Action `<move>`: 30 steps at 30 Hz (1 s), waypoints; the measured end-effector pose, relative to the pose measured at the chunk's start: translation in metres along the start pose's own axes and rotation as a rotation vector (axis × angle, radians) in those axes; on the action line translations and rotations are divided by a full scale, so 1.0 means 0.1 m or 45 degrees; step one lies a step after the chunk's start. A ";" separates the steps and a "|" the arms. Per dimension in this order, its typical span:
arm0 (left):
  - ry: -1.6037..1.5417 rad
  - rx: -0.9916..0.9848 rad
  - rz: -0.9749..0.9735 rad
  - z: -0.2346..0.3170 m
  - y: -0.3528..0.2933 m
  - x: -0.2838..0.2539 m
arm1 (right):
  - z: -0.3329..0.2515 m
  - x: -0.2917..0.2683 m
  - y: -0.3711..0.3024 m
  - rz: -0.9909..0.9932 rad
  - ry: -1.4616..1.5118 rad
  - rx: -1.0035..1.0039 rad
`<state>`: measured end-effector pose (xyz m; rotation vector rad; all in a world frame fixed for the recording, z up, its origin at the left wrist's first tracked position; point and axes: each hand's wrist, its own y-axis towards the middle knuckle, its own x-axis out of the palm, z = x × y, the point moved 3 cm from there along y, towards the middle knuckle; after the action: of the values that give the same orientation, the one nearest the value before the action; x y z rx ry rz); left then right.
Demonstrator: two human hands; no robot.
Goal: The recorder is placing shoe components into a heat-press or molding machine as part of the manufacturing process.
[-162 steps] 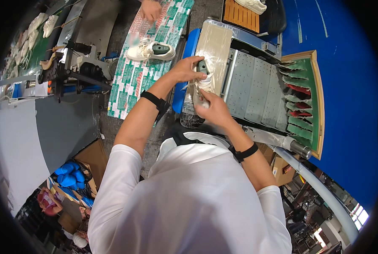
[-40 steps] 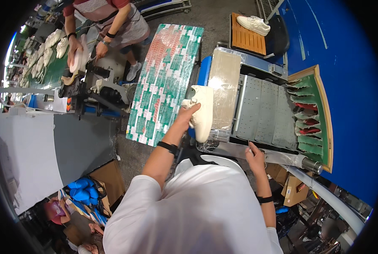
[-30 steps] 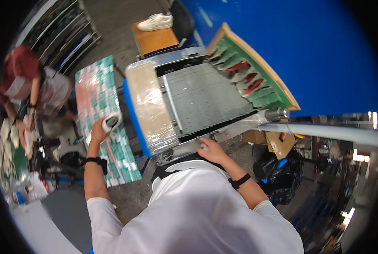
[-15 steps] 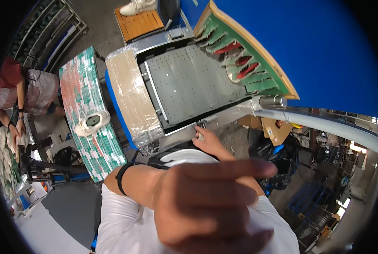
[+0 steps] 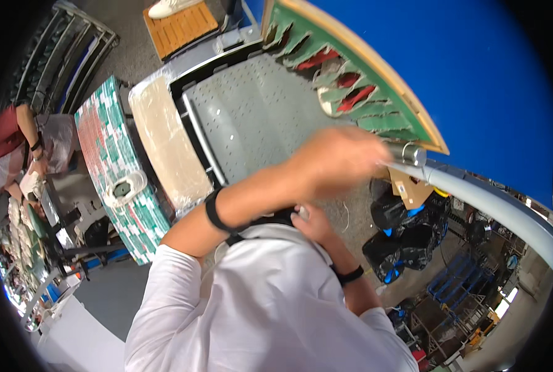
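Note:
My left hand (image 5: 344, 162) stretches forward over the front right corner of a machine's grey perforated conveyor (image 5: 251, 118). It is blurred, and its fingertips come close to a metal cylinder (image 5: 416, 155) and a pale pipe (image 5: 487, 195); whether they touch is unclear. Nearer my body, my right hand (image 5: 315, 224) is curled closed below my left forearm, by the machine's near side. What its fingers hold, if anything, cannot be made out. A tan padded ledge (image 5: 171, 146) wrapped in clear film borders the conveyor's left.
A white shoe (image 5: 127, 188) rests on the green-and-white taped table (image 5: 100, 124) at left. Beyond the conveyor hangs a slit green curtain (image 5: 369, 80) in a wooden frame. Black bags (image 5: 412, 245) and a carton (image 5: 409, 189) lie to the right. Another person (image 5: 10, 146) works at far left.
My left hand has swung away from close to the camera, out over the machine. My right hand has drawn back from the machine's metal edge. The view has shifted.

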<state>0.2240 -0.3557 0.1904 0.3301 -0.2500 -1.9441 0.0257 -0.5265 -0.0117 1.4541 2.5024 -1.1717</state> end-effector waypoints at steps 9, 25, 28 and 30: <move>0.722 -0.518 0.576 -3.04 0.73 0.50 | 0.13 -0.44 -0.07 0.083 0.183 0.132; 0.581 -0.465 0.225 -2.62 -0.07 0.39 | 0.34 -0.56 -0.12 0.211 0.201 0.116; 0.697 -0.433 0.263 -2.63 -0.47 0.31 | 0.29 -0.45 -0.21 0.236 0.245 0.147; 0.683 -0.395 0.190 -2.64 -0.49 0.20 | 0.30 -0.35 -0.27 0.260 0.237 0.136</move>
<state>0.2647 -0.3612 -0.0753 0.5898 0.3637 -1.6456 0.0150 -0.5788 -0.0041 1.8753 2.3593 -1.2012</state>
